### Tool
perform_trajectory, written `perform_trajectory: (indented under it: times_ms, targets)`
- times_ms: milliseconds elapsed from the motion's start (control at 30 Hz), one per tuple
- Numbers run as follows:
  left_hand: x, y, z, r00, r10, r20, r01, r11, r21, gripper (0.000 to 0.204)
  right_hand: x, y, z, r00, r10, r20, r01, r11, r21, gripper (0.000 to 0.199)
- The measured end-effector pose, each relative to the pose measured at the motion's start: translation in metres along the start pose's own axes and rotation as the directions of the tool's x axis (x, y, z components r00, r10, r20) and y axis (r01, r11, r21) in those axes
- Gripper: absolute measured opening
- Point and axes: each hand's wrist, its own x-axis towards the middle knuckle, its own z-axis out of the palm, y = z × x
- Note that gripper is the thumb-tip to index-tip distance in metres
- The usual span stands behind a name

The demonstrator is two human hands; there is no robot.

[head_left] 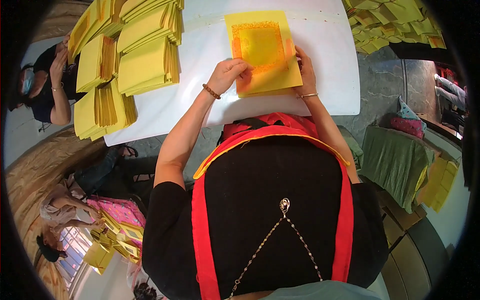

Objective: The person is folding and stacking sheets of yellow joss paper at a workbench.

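A yellow paper sheet with an orange speckled border around a plain yellow middle lies in front of me on the white table; a second edge shows along its lower side. My left hand, with a brown bead bracelet at the wrist, is closed in a pinch at the sheet's lower left side. At the right edge my right hand, wearing a thin bangle, grips the paper from the side, with some fingers hidden. Both forearms reach up over a red apron with a yellow trim.
Folded yellow paper stacks crowd the table's left side. More yellow paper is heaped at the far right. A masked person sits beyond the stacks; another person handles yellow papers at lower left. A green sack stands right.
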Motion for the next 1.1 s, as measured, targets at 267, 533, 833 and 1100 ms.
perform_trajectory:
  times_ms: [267,533,833,1100]
  targets:
    - [0.004,-0.011,0.005,0.999,0.015,-0.028,-0.024,0.934,-0.358,0.037,0.002,-0.007,0.000,0.998,0.059,-0.019,-0.058,0.997,0.046,0.070]
    - [0.005,-0.008,0.004,1.000,0.028,-0.006,-0.029,0.962,-0.271,0.038,0.011,-0.013,-0.009,0.996,-0.080,0.049,0.085,0.989,-0.120,0.062]
    - [-0.013,0.004,0.001,0.870,0.059,-0.490,-0.179,0.963,-0.202,0.021,0.018,0.000,-0.010,0.979,-0.176,0.102,0.182,0.982,-0.052,0.029]
    - [-0.001,0.006,-0.002,0.754,0.574,-0.320,-0.286,0.725,0.626,0.057,0.030,-0.006,-0.018,0.973,0.025,0.230,-0.091,0.955,0.282,0.018]
